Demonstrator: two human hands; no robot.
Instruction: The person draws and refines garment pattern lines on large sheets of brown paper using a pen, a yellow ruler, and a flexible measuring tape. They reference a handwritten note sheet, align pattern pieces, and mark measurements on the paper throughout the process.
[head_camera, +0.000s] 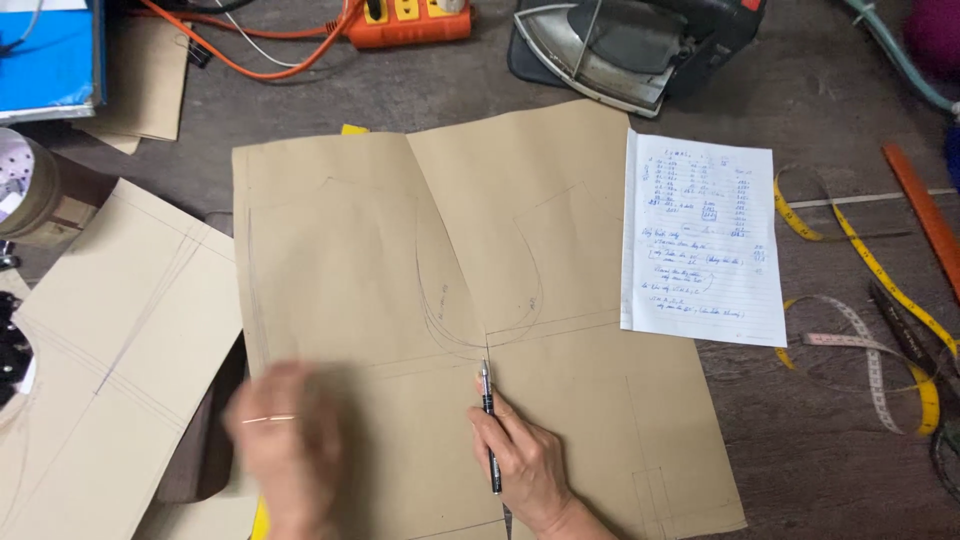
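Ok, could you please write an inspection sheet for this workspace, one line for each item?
Surface: dark grey table, mostly covered.
Job's things: large brown pattern paper, folded at the centre, with pencilled curves and straight lines; pen.
Clutter: lined note sheet, yellow measuring tape, orange ruler, flat iron, second marked paper.
Grippers: right hand holds the pen, tip near the fold; left hand lies flat on the paper, blurred.
Cables: orange cable running to an orange power strip.
Surroundings: blue folder at top left; nothing else seen.
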